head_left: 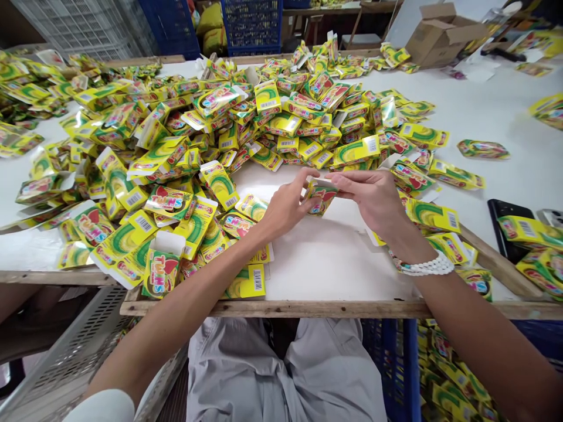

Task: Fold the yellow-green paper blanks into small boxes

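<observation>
Between my two hands is a small yellow and green printed box (322,199) with a watermelon picture, held upright above the white tabletop. My left hand (288,202) grips it from the left, thumb on its front and fingers curled near its top. On the other side, my right hand (372,196) pinches at the box's upper right edge; the fingertips cover part of the top. A heap of similar small boxes (268,97) spreads in front of and to the left of my hands, several with raised white flaps.
A wooden strip (316,309) edges the table near my lap. At right lie a black phone (510,234) and more boxes; a cardboard carton (440,38) stands at the back. Below right, a blue crate (409,369) stands beside many boxes; a white crate (74,346) is below left.
</observation>
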